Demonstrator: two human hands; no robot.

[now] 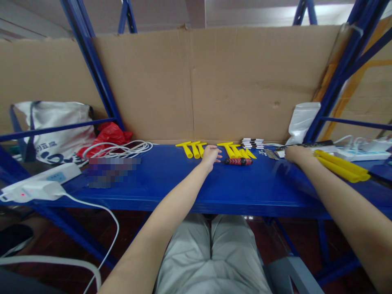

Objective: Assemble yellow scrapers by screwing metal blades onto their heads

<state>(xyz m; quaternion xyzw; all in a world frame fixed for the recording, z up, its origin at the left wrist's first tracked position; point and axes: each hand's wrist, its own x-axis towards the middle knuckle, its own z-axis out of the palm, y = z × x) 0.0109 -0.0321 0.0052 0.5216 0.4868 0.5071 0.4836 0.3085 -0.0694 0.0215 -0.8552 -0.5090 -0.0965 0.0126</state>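
My left hand rests on the blue shelf between two groups of yellow T-shaped parts, one to its left and one to its right. Its fingers stretch toward a red-and-black screwdriver lying just to the right, fingertips close to its handle. My right hand lies knuckles-up further right, fingers curled down near a small flat grey piece and a black strip; whatever it holds is hidden. Long yellow bars lie beside my right forearm.
A stack of small white-and-black pieces sits at the cardboard back wall. White cables, a red bag, a white tote and power strips fill the left; another power strip and a white pouch stand right.
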